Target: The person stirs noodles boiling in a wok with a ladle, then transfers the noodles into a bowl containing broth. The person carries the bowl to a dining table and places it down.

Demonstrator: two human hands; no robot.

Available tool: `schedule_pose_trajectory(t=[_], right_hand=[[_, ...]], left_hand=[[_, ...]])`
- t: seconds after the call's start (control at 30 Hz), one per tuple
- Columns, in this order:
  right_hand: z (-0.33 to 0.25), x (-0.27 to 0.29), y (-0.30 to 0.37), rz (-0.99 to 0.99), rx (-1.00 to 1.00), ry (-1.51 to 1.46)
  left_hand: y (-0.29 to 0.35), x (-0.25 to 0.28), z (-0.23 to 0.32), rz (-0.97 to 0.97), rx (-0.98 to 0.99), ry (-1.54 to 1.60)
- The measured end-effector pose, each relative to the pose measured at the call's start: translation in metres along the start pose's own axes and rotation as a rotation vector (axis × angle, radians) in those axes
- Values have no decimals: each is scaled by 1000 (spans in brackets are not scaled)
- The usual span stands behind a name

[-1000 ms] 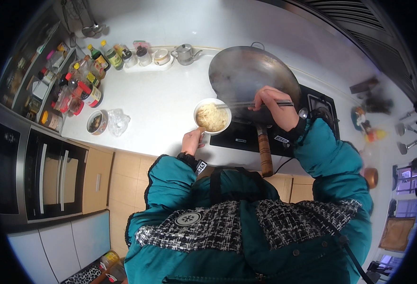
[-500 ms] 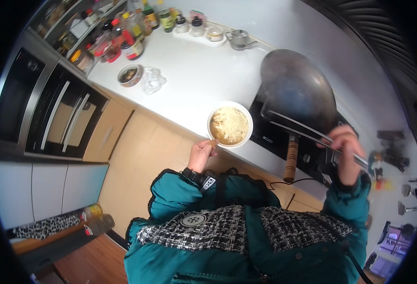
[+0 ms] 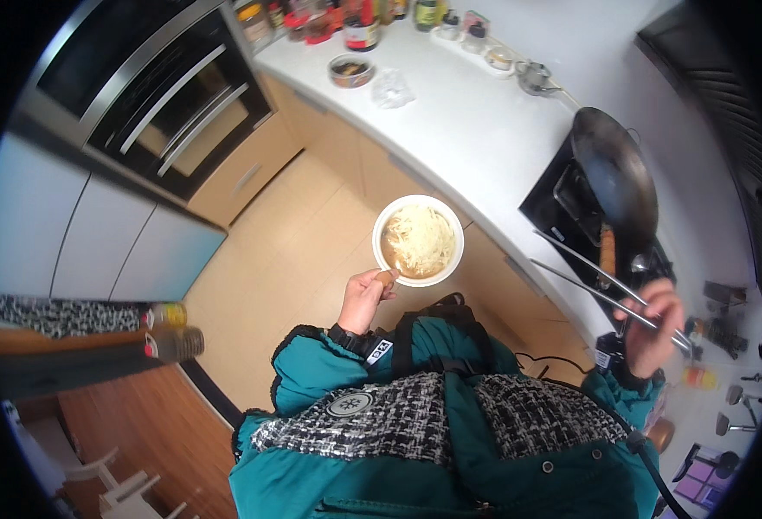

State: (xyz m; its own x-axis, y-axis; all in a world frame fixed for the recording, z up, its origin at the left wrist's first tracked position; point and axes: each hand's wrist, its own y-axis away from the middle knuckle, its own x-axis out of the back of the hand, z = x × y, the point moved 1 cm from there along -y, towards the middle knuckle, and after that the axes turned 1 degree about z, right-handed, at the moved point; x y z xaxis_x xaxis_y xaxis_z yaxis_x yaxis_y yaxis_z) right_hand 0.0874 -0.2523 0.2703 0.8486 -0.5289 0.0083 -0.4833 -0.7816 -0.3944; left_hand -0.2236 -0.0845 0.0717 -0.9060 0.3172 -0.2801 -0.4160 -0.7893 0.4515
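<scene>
My left hand grips a short brown handle on the near side of a white bowl. Pale noodles fill the bowl, with brown broth showing along its edge. The bowl is held up over the floor, just off the counter's front edge. On the right, my right hand is closed round a pair of long metal chopsticks. Their tips are apart, point left toward the counter and touch no food. Beyond them, a dark wok with a wooden handle rests on the black stove.
The white counter runs from back left to the stove. It bears a small tub of dark food, a crumpled clear plastic bag, sauce bottles and a metal teapot. A built-in oven stands at left; a dark hood overhangs the right.
My view has turned, so counter and stove now lie farther up and right. The bowl has come away from the counter edge over the floor. The chopsticks have left the wok's side, their tips wider apart.
</scene>
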Motion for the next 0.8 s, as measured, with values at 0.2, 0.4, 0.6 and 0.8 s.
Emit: schedule_pose_trajectory(t=[0.2, 0.4, 0.6, 0.8], right_hand=[[13, -137, 30, -437, 45, -49], [-4, -282, 38, -914, 253, 107], [14, -410, 72, -1267, 316, 118], [-2, -458, 107, -1455, -44, -128]], left_hand=[[90, 86, -27, 111, -53, 96], [170, 160, -31, 328, -137, 195], [229, 200, -52, 666, -111, 293], [291, 187, -66, 815, -259, 419]])
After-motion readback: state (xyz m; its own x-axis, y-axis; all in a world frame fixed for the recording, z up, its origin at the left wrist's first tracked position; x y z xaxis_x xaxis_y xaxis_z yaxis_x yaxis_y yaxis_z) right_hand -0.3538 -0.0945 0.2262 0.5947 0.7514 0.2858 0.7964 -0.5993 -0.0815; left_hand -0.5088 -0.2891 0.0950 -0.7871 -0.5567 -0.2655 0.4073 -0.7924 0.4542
